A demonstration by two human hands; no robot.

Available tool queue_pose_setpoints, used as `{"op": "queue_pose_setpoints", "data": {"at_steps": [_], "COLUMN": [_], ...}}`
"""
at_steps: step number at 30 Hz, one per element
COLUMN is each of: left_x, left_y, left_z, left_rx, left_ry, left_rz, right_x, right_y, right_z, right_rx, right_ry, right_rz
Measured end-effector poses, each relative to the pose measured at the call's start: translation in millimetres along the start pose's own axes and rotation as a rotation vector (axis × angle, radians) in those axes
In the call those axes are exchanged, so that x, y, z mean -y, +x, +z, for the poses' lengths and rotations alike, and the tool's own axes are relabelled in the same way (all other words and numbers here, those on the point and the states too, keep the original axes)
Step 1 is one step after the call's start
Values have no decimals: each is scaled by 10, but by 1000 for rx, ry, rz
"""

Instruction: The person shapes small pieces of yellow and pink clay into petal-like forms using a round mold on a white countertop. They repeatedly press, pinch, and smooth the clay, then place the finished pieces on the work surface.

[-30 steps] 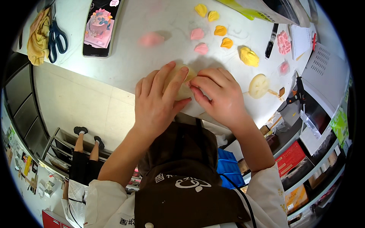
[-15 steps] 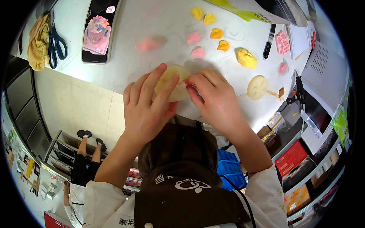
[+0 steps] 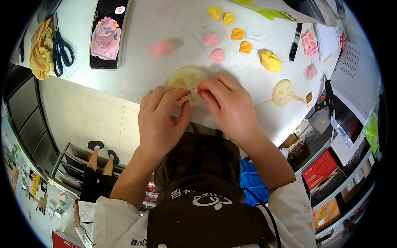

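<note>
A round, pale, translucent mould with petal-shaped hollows lies at the front edge of the white table. Over its lower left side my left hand is open, thumb and forefinger apart, nothing visible between them. My right hand is closed in a pinch at the mould's right side; whatever lies between its fingertips is too small to make out. Beyond the mould lie pink petals, yellow petals and orange petals. A creased yellow lump of paste is farther right.
Another round mould sits right, near a glue gun. A blurred pink patch marks the table. A phone, scissors and a yellow cloth lie left. A black pen lies far right. Another person's legs show lower left.
My left hand has drawn back toward me, off the mould, with its fingers more bent, uncovering more of it. My right hand stays pinched beside it. The view has shifted slightly.
</note>
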State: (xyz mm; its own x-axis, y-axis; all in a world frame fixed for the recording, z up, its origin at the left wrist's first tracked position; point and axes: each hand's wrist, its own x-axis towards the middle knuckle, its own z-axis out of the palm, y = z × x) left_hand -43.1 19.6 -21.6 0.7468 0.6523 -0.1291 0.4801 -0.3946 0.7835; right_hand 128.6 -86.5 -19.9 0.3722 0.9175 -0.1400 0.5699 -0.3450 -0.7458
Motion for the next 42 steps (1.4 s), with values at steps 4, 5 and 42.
{"op": "queue_pose_setpoints", "data": {"at_steps": [4,5,42], "left_x": [1,6,-167], "left_y": [-20,-57,-207], "left_z": [47,29,-109], "left_rx": [-27,-5,267], "left_ry": [119,167,336], "left_rz": [78,99,354], "right_x": [44,70,232], "right_y": [68,106,-267], "right_z": [55,63,-177], "right_rx": [9,8,382], "right_ry": [-32,-47,-674], "right_rz": [42,45,-183]}}
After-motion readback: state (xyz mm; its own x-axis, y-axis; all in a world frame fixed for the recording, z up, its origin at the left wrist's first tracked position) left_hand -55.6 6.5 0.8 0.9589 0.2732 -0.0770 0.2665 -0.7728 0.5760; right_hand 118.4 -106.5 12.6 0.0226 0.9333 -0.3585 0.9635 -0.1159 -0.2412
